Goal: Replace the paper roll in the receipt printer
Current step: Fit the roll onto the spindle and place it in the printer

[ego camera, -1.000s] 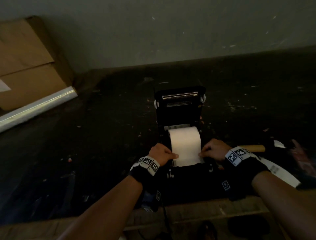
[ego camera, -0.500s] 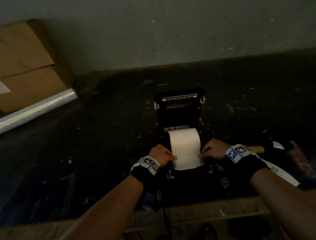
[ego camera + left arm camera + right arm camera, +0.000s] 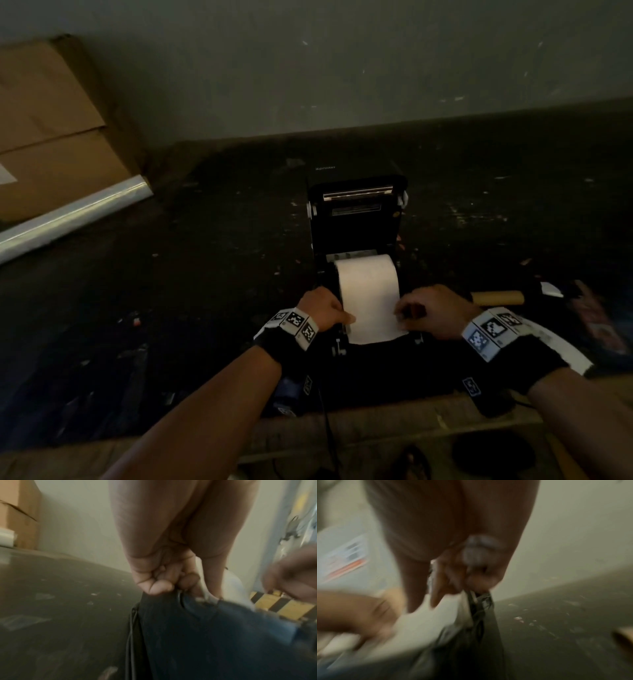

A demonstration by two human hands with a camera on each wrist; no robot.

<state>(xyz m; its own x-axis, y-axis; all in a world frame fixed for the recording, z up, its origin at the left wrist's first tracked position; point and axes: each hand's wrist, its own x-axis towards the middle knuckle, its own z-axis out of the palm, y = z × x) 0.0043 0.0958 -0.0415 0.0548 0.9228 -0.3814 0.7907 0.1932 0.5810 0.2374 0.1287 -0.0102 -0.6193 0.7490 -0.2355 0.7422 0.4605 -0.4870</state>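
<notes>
The black receipt printer stands in the middle of the dark table with its lid tilted up and back. A white paper roll lies in its bay, and a strip of its paper runs over the front toward me. My left hand pinches the strip's left edge, thumb on top. My right hand pinches the right edge. The left wrist view shows curled left fingers at the printer body. The blurred right wrist view shows my right hand on the white paper.
A cardboard box and a roll of clear film lie at the far left against the wall. A brown cardboard tube and a curled white strip lie right of the printer. A wooden table edge runs in front.
The paper strip has come a little further out toward me. Both hands have stayed on its edges and shifted slightly nearer.
</notes>
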